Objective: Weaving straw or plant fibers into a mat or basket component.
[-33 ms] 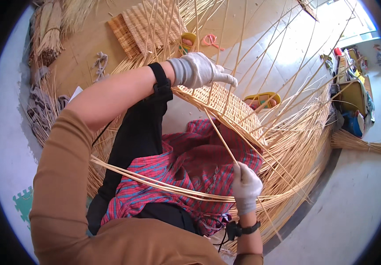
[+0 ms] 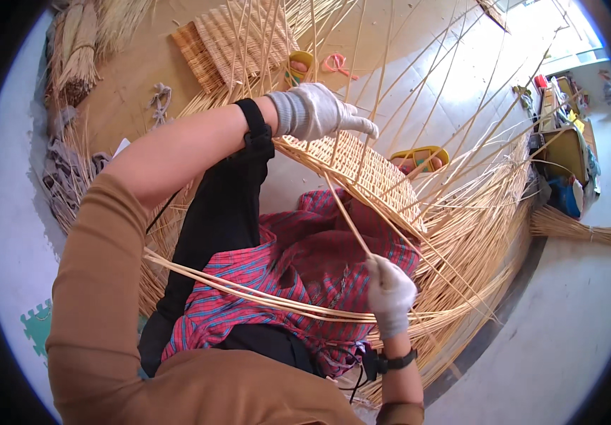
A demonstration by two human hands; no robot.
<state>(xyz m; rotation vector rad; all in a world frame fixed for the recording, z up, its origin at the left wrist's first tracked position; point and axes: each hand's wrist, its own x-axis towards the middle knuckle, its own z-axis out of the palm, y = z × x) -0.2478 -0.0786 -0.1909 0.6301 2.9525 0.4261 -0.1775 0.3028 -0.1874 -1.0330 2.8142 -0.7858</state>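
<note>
A partly woven wicker basket point(image 2: 368, 164) with long upright stakes tilts over my lap. At its upper left edge my left hand point(image 2: 317, 113), in a pale work glove, grips the weave. One finger reaches out along the stakes, while the others are curled or hidden behind the glove. Below the basket my right hand point(image 2: 391, 289), gloved too, is closed on a thin wicker strand point(image 2: 348, 221) that runs taut up to the basket's lower edge. Several long loose strands point(image 2: 263, 299) curve across my lap and pass by my right hand.
Red striped cloth point(image 2: 249, 283) covers my lap. To the right lies a large heap of wicker rods point(image 2: 482, 234), with a tied bundle point(image 2: 578, 228) beyond. Woven panels point(image 2: 231, 42) lie at the back. Yellow slippers point(image 2: 429, 157) are on my feet. Shelves with tools point(image 2: 567, 142) stand far right.
My right hand has shifted slightly left and up, still holding the strand. My left hand and the basket have barely moved.
</note>
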